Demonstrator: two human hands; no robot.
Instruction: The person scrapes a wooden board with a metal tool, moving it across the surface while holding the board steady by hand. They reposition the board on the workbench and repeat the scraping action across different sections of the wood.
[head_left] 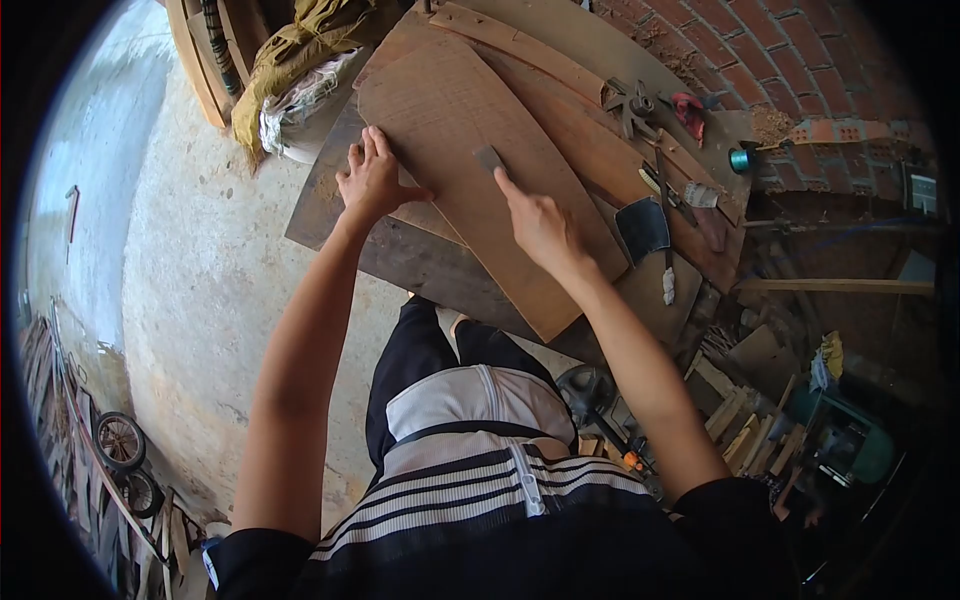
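A long, curved-sided brown wooden board [462, 130] lies slanted across the workbench [420, 262]. My left hand [374, 184] rests at its left edge, thumb stretched out over the wood and the other fingers pointing forward. Over the middle of the board, my right hand [545, 228] grips a flat grey scraper [488, 158] with the index finger extended along it. The scraper's blade lies against the board's face; its handle is hidden in my palm.
Right of the board are a dark curved sheet [642, 230], a brush [650, 180], a clear cup [700, 196] and a metal clamp-like tool [630, 106]. A teal spool [740, 160] sits near the brick wall [790, 60]. Cloth sacks [300, 75] stand behind left; wood scraps [745, 440] lie lower right.
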